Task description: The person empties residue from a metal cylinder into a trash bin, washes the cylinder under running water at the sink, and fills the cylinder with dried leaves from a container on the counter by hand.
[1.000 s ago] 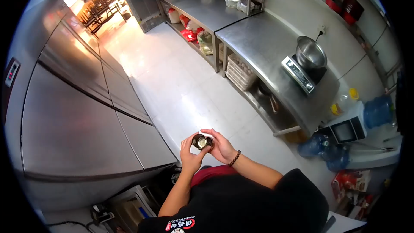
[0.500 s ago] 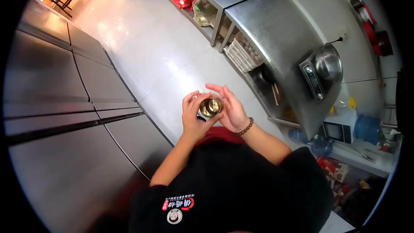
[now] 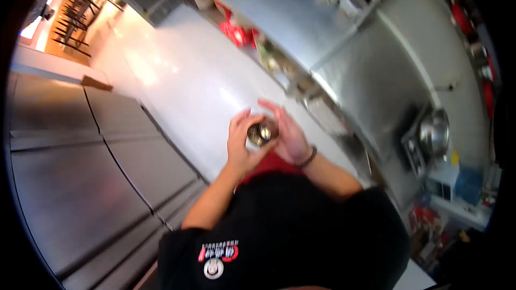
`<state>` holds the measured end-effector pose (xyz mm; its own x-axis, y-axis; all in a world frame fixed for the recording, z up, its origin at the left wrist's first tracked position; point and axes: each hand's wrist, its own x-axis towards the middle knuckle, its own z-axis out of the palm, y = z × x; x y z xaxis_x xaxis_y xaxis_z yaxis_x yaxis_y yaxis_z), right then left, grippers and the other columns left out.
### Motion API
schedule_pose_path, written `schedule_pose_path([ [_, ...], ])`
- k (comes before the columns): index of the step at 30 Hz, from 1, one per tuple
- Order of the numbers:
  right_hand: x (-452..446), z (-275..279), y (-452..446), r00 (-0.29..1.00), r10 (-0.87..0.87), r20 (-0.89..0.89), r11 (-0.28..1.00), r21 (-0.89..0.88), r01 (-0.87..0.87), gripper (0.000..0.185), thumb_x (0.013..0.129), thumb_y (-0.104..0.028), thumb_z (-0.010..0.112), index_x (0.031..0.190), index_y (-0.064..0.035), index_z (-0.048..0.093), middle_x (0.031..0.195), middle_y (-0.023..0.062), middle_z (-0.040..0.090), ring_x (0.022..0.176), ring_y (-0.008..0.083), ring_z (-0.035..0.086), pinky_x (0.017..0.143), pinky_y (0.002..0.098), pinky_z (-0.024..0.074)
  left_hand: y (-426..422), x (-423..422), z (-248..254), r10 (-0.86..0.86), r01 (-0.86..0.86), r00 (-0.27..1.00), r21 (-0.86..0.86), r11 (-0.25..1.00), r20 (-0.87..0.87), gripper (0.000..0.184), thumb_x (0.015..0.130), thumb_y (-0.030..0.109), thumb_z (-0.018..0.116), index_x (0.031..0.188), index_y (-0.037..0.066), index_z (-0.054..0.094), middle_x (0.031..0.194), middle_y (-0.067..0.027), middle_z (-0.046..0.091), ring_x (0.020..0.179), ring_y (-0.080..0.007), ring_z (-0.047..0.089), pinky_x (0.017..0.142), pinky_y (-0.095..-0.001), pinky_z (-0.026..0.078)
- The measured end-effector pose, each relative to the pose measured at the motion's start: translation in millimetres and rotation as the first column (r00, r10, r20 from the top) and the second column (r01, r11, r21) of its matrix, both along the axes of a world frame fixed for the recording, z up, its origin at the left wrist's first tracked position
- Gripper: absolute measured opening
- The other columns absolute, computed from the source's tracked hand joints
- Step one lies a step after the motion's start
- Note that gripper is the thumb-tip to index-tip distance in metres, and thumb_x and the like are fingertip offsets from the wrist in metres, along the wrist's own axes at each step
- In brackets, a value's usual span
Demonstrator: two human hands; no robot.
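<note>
Mid-frame, just below centre, my left hand grips a small round container, thumb and fingers curled round it; my right hand spreads loosely alongside, contact unclear. Holding step, I'd judge; any next move calls for steadiness.

Left hand curled round small round container, mouth facing camera, pale glint inside. Right hand right alongside, fingers stretched out, dark bracelet at wrist. White floor beneath. Steel cabinet doors down left side. Over right, blurred: steel counter, metal bowl on dark appliance. Dark furniture, far top left, warmly lit.
</note>
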<state>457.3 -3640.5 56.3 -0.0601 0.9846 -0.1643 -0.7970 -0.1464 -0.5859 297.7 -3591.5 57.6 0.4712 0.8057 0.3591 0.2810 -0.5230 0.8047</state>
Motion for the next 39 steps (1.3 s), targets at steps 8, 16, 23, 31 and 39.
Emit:
schedule_pose_path([
  [8,13,39,252,0.982,0.175,-0.073,0.983,-0.037,-0.178,0.058,0.119,-0.047,0.032,0.163,-0.01,0.037,0.143,0.0159,0.066,0.127,0.023,0.067,0.111,0.0414,0.0534,216,1,44,0.184,-0.182,0.983,0.175,0.968,0.002,0.087,0.068,0.026,0.101,0.143,0.005,0.063,0.139,-0.0164,0.066,0.14,-0.0452,0.052,0.12,-0.0558,0.04],
  [16,-41,10,482,0.985,0.151,-0.083,0.986,-0.058,-0.156,0.055,0.12,-0.044,0.029,0.162,-0.0089,0.039,0.139,0.0151,0.068,0.127,0.0238,0.068,0.111,0.0411,0.0538,468,-38,10,0.181,-0.182,0.976,0.0,0.983,0.118,0.085,0.069,0.016,0.1,0.143,0.001,0.06,0.14,-0.0195,0.061,0.131,-0.0365,0.059,0.111,-0.046,0.049],
  [23,-10,50,668,0.975,-0.132,0.181,0.97,-0.18,0.165,0.055,0.118,-0.048,0.041,0.16,-0.0117,0.042,0.145,0.0146,0.063,0.129,0.0243,0.065,0.112,0.0438,0.0517,686,-42,16,-0.018,0.037,0.981,-0.097,0.995,0.192,0.082,0.074,0.01,0.094,0.146,0.0,0.056,0.137,-0.0158,0.064,0.126,-0.0286,0.064,0.111,-0.0429,0.049],
  [31,147,94,774,0.366,-0.21,0.907,0.916,0.052,0.398,0.028,0.11,-0.02,0.063,0.132,-0.0034,0.068,0.132,0.0124,0.071,0.118,0.0213,0.067,0.102,0.0368,0.0546,898,-10,-9,-0.055,0.094,0.985,-0.242,0.966,0.167,0.078,0.078,0.003,0.089,0.147,0.001,0.053,0.127,-0.0129,0.07,0.117,-0.0248,0.068,0.108,-0.04,0.051],
  [39,293,104,861,0.746,-0.434,0.505,0.825,0.555,0.105,0.043,0.1,-0.014,0.076,0.14,-0.0032,0.064,0.133,0.014,0.069,0.113,0.0267,0.068,0.103,0.0449,0.0542,1045,9,-44,0.069,0.037,0.975,-0.46,0.887,0.211,0.069,0.084,0.002,0.089,0.143,-0.001,0.053,0.122,-0.0107,0.071,0.109,-0.0192,0.069,0.099,-0.0354,0.056],
])
